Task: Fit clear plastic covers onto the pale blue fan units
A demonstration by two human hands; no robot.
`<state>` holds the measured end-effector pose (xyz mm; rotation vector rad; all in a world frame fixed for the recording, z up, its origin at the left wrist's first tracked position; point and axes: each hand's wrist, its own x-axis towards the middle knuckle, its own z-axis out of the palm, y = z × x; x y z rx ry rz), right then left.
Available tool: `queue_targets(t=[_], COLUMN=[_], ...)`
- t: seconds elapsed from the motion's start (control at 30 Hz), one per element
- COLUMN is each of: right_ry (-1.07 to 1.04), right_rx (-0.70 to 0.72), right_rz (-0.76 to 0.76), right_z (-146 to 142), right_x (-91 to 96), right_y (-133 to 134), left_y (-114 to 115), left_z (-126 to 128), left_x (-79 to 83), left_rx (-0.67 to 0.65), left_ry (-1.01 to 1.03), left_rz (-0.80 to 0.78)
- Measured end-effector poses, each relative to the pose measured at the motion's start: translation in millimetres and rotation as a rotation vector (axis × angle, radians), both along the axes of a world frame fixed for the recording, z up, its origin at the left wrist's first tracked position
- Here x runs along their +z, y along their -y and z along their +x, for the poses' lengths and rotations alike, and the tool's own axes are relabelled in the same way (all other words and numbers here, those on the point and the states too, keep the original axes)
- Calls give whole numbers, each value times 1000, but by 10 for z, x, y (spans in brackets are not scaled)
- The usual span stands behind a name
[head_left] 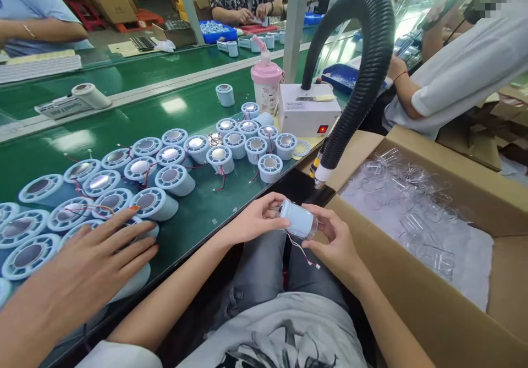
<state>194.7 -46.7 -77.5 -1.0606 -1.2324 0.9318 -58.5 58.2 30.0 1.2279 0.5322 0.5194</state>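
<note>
Over my lap, my left hand (262,217) grips one end of a light blue plastic cylinder (297,219). My right hand (330,233) holds its other end, where a clear plastic cover (314,228) sits around the edge. A thin wire (303,252) with a small white connector dangles beneath the cylinder. On the green bench to the left stand several similar blue cylinders (175,180) with round metallic centres, some trailing red and black wires. Whether the clear cover is fully seated cannot be seen.
A co-worker's hand (107,252) rests over cylinders at left. A black flexible hose (381,38) arches from a white box (309,109) beside a pink-lidded cup (266,82). At right, an open carton (371,263) holds clear plastic covers (424,236). Other people work across the bench.
</note>
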Motion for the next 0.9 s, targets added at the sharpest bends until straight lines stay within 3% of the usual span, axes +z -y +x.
queue_targets(t=[0.1,0.17,0.23,0.3,0.37,0.43,0.53,0.73,0.9], right_ry=[67,58,17,0,32,100,137,-123,-144], right_rx=[59,79,93,94,80,54,25,2,-4], right_rz=[38,20,-21,-48,-12,72,114,-151,-137], right_z=[-70,-115,-153,-180,-193,-194,-186,-199,-237], right_x=[129,213,274,308,320,324,347,457,461], right_y=[108,169,221,266,306,340,382,432,478], left_y=[107,117,131,173,229,276,317,351,335], left_z=[-832,-1005,-780,-330,85,301,302,185,191], left_x=[335,333,180,-17,-163,-223,-214,-246,-311], left_rx=[80,84,-28,-58,-80,-81,-72,-71,-1], left_ry=[92,106,-5,-61,-96,-130,-161,-120,-30], left_rz=[34,109,153,195,202,239,342,486,944])
